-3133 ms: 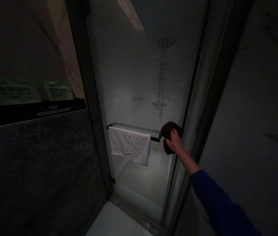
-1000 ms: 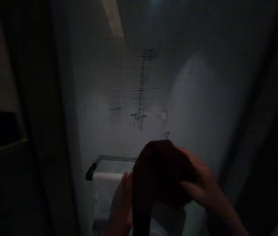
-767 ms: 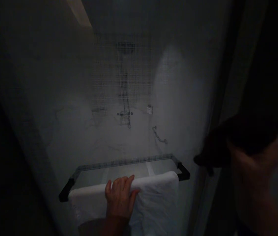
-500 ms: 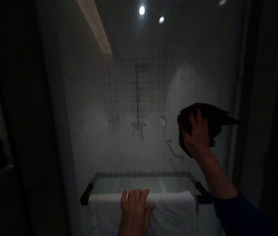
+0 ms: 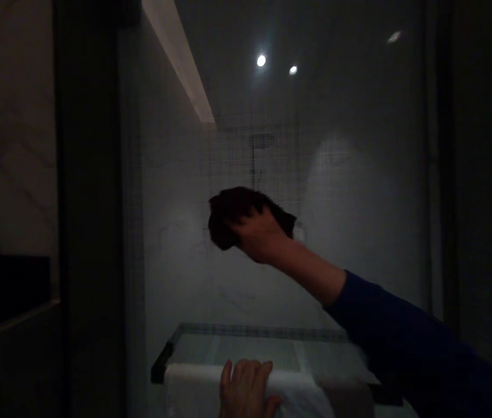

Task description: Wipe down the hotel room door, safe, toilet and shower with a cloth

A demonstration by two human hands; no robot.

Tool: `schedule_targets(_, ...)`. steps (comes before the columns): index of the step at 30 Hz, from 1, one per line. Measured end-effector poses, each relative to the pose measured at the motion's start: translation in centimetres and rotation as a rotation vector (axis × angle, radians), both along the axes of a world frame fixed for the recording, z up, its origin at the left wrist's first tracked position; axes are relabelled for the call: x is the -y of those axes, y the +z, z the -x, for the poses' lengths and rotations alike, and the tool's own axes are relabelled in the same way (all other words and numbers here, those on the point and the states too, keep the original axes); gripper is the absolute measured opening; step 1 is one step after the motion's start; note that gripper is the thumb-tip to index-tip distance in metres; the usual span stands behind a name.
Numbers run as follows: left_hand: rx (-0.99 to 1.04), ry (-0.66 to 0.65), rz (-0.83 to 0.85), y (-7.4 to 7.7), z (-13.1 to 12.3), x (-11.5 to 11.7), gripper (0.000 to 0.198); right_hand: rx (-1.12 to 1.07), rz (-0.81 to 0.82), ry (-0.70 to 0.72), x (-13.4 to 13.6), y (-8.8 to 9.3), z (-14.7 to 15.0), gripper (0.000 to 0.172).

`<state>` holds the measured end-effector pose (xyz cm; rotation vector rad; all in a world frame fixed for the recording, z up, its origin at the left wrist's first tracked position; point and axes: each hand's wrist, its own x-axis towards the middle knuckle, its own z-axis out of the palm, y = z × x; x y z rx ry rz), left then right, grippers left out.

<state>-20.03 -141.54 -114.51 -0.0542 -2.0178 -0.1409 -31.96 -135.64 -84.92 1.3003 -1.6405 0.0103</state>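
Note:
My right hand (image 5: 261, 232) presses a dark cloth (image 5: 228, 220) against the shower glass (image 5: 359, 203), around the middle of the view, its fingers spread over the bunched fabric. Low in the view, my left hand (image 5: 246, 388) is hooked over a white towel (image 5: 194, 386) that hangs on a black towel bar (image 5: 161, 364). Its fingers curl over the top edge, and the thumb lies on the near side. My right forearm and blue sleeve cross in front of the right part of the glass and hide part of the bar.
Behind the glass are a shower head (image 5: 262, 140) and a pale marbled wall (image 5: 176, 278). A dark upright frame (image 5: 89, 232) borders the glass at left. Further left are a marbled wall (image 5: 20, 145) and a dark ledge (image 5: 11, 284). The room is dim.
My right hand has swept the dark cloth leftward across the glass, from the right side to the middle. My left hand stays on the towel. The view has tilted up and turned slightly left.

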Motion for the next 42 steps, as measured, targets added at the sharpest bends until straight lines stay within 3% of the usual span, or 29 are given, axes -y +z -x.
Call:
schedule_targets(4, -0.01, 0.0, -0.022, -0.5, 0.9, 0.1, 0.045, 0.049, 0.354, -0.215, -7.3, 5.5, 3.3, 0.047)
schedule_targets(6, -0.028, 0.003, -0.043, -0.7, 1.2, 0.2, 0.043, 0.082, 0.454, -0.279, -9.6, 6.7, 4.6, 0.049)
schedule_targets(9, -0.045, 0.03, -0.043, -0.9, 1.7, 0.2, 0.043, 0.171, 0.53, -0.334, -10.6, 7.1, 6.1, 0.053)
schedule_targets(20, -0.016, 0.083, -0.118, -1.0, 5.7, -0.5, 0.043, 0.375, 0.636, -0.345, -7.0, 7.2, 11.9, 0.061)
schedule_targets(24, 0.029, 0.103, -0.139, -1.3, 7.3, -0.2, 0.045, 0.508, 0.851, -0.295, -4.2, 6.5, 15.4, 0.064)
schedule_targets(27, 0.063, 0.11, -0.128, -1.7, 8.6, 0.4, 0.043, 0.567, 0.968, -0.209, -0.4, 5.4, 16.7, 0.065)
schedule_targets(30, 0.089, 0.136, -0.094, -1.7, 9.9, 0.5, 0.041, 0.471, 0.796, -0.093, 4.2, 3.2, 14.7, 0.06)
schedule_targets(33, 0.107, 0.178, -0.093, -1.0, 11.0, 0.0, 0.043, 0.247, 0.391, 0.059, 8.1, -0.5, 10.3, 0.053)
schedule_targets(37, 0.096, 0.238, -0.116, -0.3, 12.8, -0.6, 0.04, -0.189, -0.143, 0.449, 10.0, -4.6, 6.8, 0.04)
schedule_targets(39, 0.086, 0.299, -0.094, -0.3, 13.8, -0.3, 0.038, -0.304, -0.216, 0.582, 9.4, -5.2, 8.3, 0.043)
schedule_targets(42, 0.119, 0.384, -0.016, -0.5, 14.7, 0.9, 0.035, -0.189, -0.08, 0.58, 7.6, -4.4, 14.2, 0.037)
